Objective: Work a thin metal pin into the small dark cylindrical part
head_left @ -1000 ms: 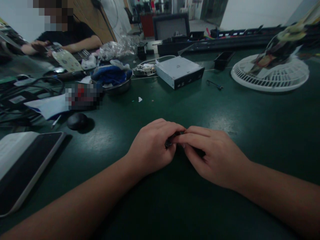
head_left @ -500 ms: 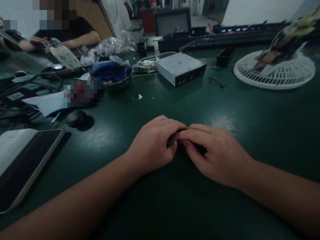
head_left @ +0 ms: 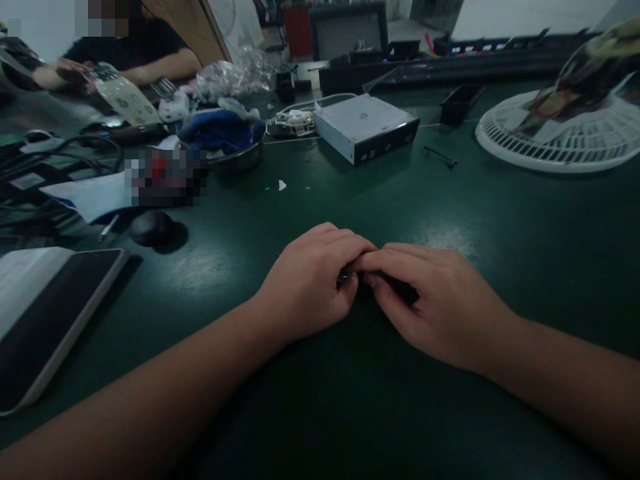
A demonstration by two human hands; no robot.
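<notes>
Low over the dark green table [head_left: 320,413], my left hand [head_left: 315,280] and my right hand [head_left: 440,293] meet at the fingertips. The left fingers curl round something small, of which just a dark, shiny bit [head_left: 343,275] shows between forefinger and thumb. On the right, forefinger and thumb are pinched together against the left fingertips. My fingers hide most of what lies between them, so its kind cannot be made out.
Beyond my hands is a silver optical disc drive [head_left: 367,123], with a white fan grille [head_left: 565,157] to its right. A metal bowl [head_left: 240,160] holding blue cloth, a black rounded object [head_left: 151,228] and a tablet-like device [head_left: 60,327] are left. A person [head_left: 165,57] sits at far left.
Both hands keep nearly the same pose, fingertips together. The view has tilted and shifted slightly, so the things on the table appear a little higher.
</notes>
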